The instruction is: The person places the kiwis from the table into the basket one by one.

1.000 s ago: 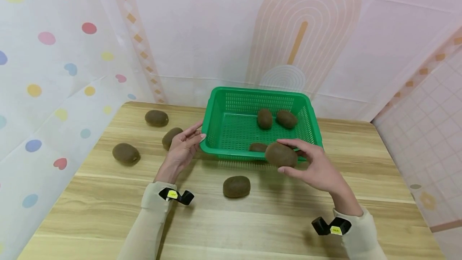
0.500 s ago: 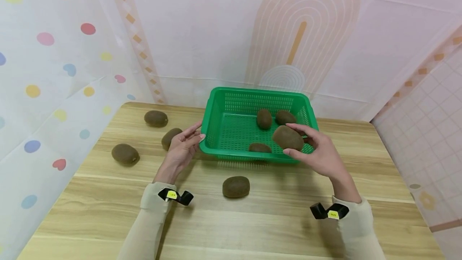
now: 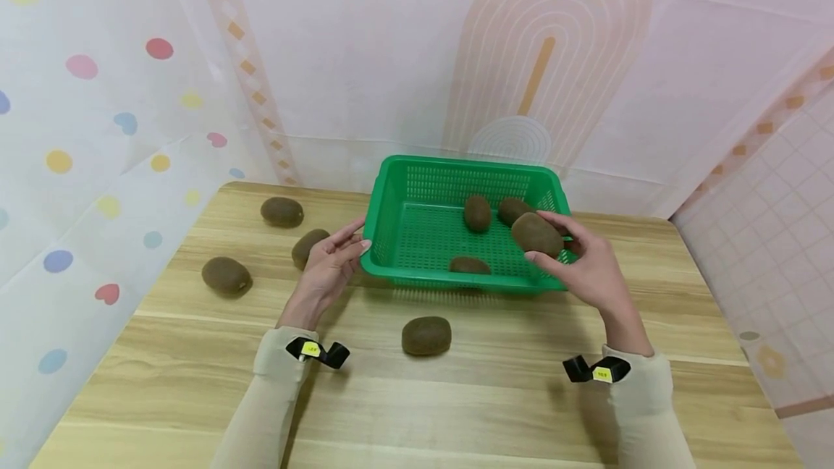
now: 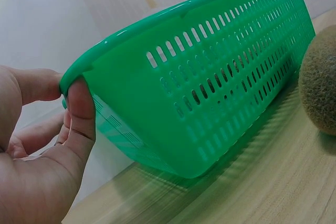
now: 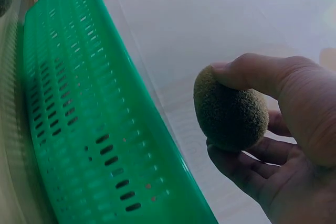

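Note:
My left hand (image 3: 329,266) pinches the left rim of a green plastic basket (image 4: 142,93), thumb on the outside in the left wrist view. Over the basket's right part, my right hand (image 3: 589,266) holds a brown fuzzy kiwi (image 3: 537,234) between thumb and fingers; the right wrist view shows this kiwi (image 5: 228,111) raised above the rim. Inside the basket, one kiwi (image 3: 478,213) lies near the middle back and another kiwi (image 3: 512,210) beside it, partly covered by the held one. The front wall half hides a third kiwi (image 3: 469,265).
One kiwi (image 3: 426,336) lies on the wooden table (image 3: 417,411) in front of the basket. To the left are a kiwi (image 3: 282,212) at the back, a kiwi (image 3: 226,276) farther out, and a kiwi (image 3: 308,247) partly behind my left hand. A patterned cloth (image 3: 365,56) hangs behind.
My right hand has carried its kiwi from the basket's front edge up, back and a little to the right, over the basket. The left hand has kept its hold on the rim.

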Demonstrator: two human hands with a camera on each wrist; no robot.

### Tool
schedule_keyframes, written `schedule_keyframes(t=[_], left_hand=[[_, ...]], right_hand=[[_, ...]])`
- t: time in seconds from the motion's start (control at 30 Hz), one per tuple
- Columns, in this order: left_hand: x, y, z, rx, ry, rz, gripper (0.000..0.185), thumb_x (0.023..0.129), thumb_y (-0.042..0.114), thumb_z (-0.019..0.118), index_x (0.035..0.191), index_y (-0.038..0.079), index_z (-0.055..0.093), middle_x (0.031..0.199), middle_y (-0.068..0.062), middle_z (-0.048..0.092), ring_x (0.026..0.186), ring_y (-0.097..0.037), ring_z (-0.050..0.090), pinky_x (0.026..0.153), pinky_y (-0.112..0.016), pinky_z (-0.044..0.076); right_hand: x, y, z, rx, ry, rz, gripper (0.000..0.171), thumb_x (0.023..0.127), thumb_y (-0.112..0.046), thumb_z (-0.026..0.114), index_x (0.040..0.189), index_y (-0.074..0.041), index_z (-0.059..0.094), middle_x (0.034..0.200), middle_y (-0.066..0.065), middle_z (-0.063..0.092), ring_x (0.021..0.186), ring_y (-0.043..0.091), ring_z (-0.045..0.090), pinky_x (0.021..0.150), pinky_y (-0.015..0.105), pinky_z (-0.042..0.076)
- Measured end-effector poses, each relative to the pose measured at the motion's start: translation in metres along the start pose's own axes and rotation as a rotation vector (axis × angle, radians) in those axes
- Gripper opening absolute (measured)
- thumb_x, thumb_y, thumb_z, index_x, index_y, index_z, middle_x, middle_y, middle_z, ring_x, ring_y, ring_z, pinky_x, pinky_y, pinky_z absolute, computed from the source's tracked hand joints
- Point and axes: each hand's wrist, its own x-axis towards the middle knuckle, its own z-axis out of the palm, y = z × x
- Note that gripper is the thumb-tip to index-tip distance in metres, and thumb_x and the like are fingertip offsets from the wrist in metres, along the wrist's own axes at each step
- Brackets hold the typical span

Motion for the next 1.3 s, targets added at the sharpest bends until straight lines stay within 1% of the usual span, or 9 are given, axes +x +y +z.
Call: schedule_keyframes(t=[0.27,0.43,0.73,0.9,1.0,1.1,1.17,1.23,1.3], left_hand=[[0.001,0.000,0.000,-0.015,-0.004,-0.001,0.064,0.099,-0.005,0.061,0.158,0.004,0.038,0.101,0.000,0.067,0.085,-0.008,0.070,0.075,-0.018,0.059],[0.001,-0.001,0.000,-0.015,-0.008,-0.010,0.064,0.099,-0.005,0.061,0.158,0.004,0.038,0.101,0.000,0.068,0.086,-0.008,0.070,0.075,-0.019,0.059],[0.002,-0.001,-0.001,-0.011,-0.011,-0.011,0.064,0.100,-0.006,0.060,0.159,0.004,0.037,0.102,0.000,0.068,0.088,-0.009,0.070,0.078,-0.020,0.059],[0.001,0.001,-0.002,-0.011,-0.014,-0.010,0.064,0.100,-0.006,0.059,0.159,0.004,0.037,0.101,0.000,0.068,0.087,-0.008,0.070,0.078,-0.019,0.059],[0.001,0.002,-0.001,-0.009,-0.016,-0.007,0.064,0.099,-0.006,0.060,0.159,0.004,0.037,0.101,0.001,0.069,0.088,-0.009,0.071,0.078,-0.019,0.060],[0.001,0.002,0.000,-0.001,-0.013,-0.006,0.064,0.099,-0.005,0.061,0.158,0.005,0.038,0.103,0.000,0.070,0.090,-0.009,0.071,0.077,-0.019,0.059],[0.000,0.002,0.000,0.002,-0.012,-0.006,0.064,0.099,-0.005,0.062,0.158,0.004,0.038,0.104,0.000,0.070,0.091,-0.009,0.070,0.077,-0.019,0.059],[0.000,0.002,0.000,0.006,-0.009,-0.004,0.064,0.099,-0.005,0.062,0.158,0.004,0.039,0.104,0.000,0.069,0.090,-0.009,0.070,0.077,-0.019,0.059],[-0.001,0.002,0.000,0.007,-0.010,-0.002,0.064,0.099,-0.004,0.062,0.158,0.004,0.038,0.104,0.000,0.069,0.090,-0.008,0.070,0.076,-0.019,0.059]], right_hand=[[0.001,0.006,-0.004,-0.065,0.043,0.038,0.057,0.089,-0.017,0.082,0.143,-0.019,0.062,0.123,0.009,0.071,0.103,0.000,0.059,0.086,0.008,0.048],[0.000,0.011,-0.007,-0.094,0.058,0.061,0.057,0.090,-0.018,0.081,0.143,-0.017,0.062,0.124,0.011,0.071,0.101,-0.003,0.058,0.085,0.007,0.047],[0.002,0.016,-0.008,-0.112,0.066,0.048,0.057,0.090,-0.016,0.081,0.143,-0.014,0.061,0.126,0.014,0.070,0.101,-0.007,0.057,0.085,0.005,0.047],[0.003,0.016,-0.007,-0.109,0.053,0.050,0.056,0.091,-0.017,0.080,0.144,-0.014,0.061,0.130,0.013,0.069,0.107,-0.009,0.055,0.091,0.008,0.047],[0.002,0.016,-0.008,-0.107,0.038,0.066,0.057,0.092,-0.019,0.079,0.145,-0.016,0.059,0.136,0.011,0.066,0.115,-0.002,0.056,0.102,0.020,0.049],[0.002,0.016,-0.009,-0.097,0.012,0.083,0.059,0.092,-0.020,0.079,0.147,-0.017,0.057,0.142,0.010,0.062,0.127,0.015,0.056,0.111,0.039,0.048],[0.002,0.015,-0.009,-0.078,-0.008,0.093,0.061,0.092,-0.021,0.079,0.149,-0.018,0.055,0.145,0.010,0.059,0.131,0.027,0.055,0.113,0.051,0.046],[0.002,0.014,-0.009,-0.062,-0.027,0.098,0.064,0.092,-0.021,0.079,0.150,-0.019,0.053,0.148,0.011,0.057,0.135,0.033,0.052,0.114,0.055,0.044],[0.002,0.013,-0.009,-0.051,-0.043,0.102,0.066,0.092,-0.022,0.079,0.152,-0.020,0.052,0.151,0.010,0.054,0.138,0.033,0.050,0.115,0.057,0.042]])
